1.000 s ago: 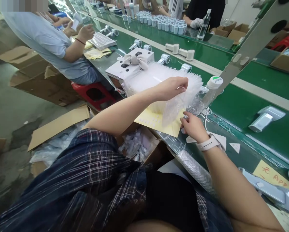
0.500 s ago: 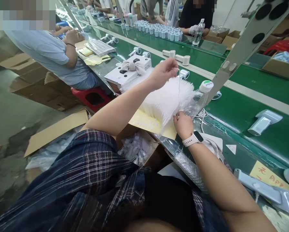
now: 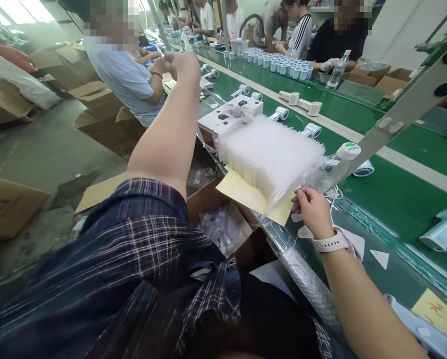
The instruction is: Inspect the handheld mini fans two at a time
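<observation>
My left hand is raised at the end of my outstretched arm, well left of the bag stack. Motion smears its fingers, so I cannot tell whether they hold anything. My right hand is by the near right corner of a thick stack of clear, whitish plastic bags. Its thumb and forefinger are pinched together; what is between them is too small to make out. Under the stack lies a yellow sheet, jutting over the bench edge. A white box with a beige fabric bow stands behind the bags.
A green conveyor belt carries several pale blue handheld devices. A metal post slants beside a white-capped bottle. Below the bench edge sits an open carton of small bagged parts. A co-worker is at the left.
My left hand has swung from above the bag stack far out to the left. The clear strip hanging from it no longer shows. My right hand stays by the stack's corner; the view has shifted left.
</observation>
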A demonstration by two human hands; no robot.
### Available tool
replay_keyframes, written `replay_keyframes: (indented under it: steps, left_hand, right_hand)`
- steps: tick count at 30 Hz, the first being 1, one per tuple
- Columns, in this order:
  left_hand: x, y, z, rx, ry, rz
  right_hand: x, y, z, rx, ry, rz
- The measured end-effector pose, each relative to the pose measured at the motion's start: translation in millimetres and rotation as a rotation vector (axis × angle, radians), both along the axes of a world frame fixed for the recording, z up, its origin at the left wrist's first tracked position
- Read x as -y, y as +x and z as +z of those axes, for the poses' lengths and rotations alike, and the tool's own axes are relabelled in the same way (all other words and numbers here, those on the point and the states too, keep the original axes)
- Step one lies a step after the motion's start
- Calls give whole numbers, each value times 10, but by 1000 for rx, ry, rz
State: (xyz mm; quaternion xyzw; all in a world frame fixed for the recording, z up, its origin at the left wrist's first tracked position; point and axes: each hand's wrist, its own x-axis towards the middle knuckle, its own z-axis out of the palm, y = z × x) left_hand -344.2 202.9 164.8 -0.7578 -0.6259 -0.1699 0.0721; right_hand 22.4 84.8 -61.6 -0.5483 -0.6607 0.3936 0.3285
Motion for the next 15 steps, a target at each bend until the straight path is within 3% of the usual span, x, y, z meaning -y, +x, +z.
replay_keyframes:
  steps: [2,5,7,8,11,15]
  left_hand:
    - [222,413,-198,67,-16,-106]
    - [636,1242,-676,171,-195,-532]
    - [838,1704,-1025,-29,-339,-818]
    - [884,1862,-1184,-156,-353,-867]
    - [811,2029,-1555,-336,-301,-765]
    - [593,1880,-1788,-345,-291,-680]
  right_hand:
    - [49,45,-30,-99,-41,-14]
    - [88,106,-37,-194,-98,-41]
    - [85,124,-26,-226,-125,-54]
    - [82,129,-19,-235,-138,-58]
    - [127,203,21,-240,-171,-71]
    - [497,707,191,-237,-170,-129]
